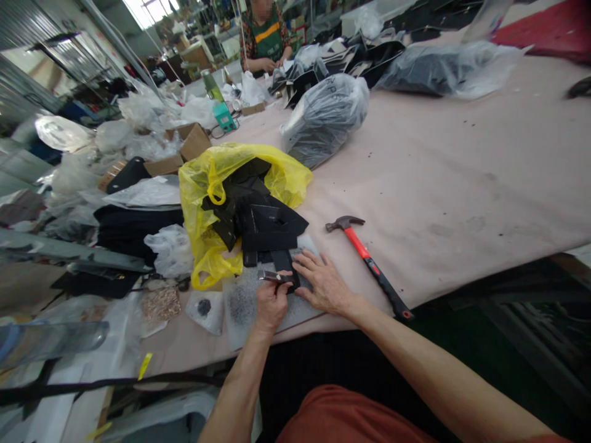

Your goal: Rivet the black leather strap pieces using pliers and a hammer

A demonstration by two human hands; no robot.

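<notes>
My left hand [271,306] is closed around a short metal punch [270,276], which points left and lies tilted over a black strip. My right hand [327,284] rests open, fingers spread, against the black strip [282,260] and the pale cutting board [244,283] beneath it. Just beyond both hands, a stack of black pieces [270,224] spills from a yellow plastic bag [290,175]. To the right of my right hand lies a claw hammer [364,255] with a red and black handle; neither hand touches it.
A clear plastic bag of dark goods [327,114] sits beyond the yellow bag. Left of the board are a small white pad [205,311] and crumpled plastic [170,249]. The table's front edge runs close to my body. A person [265,40] works across the table.
</notes>
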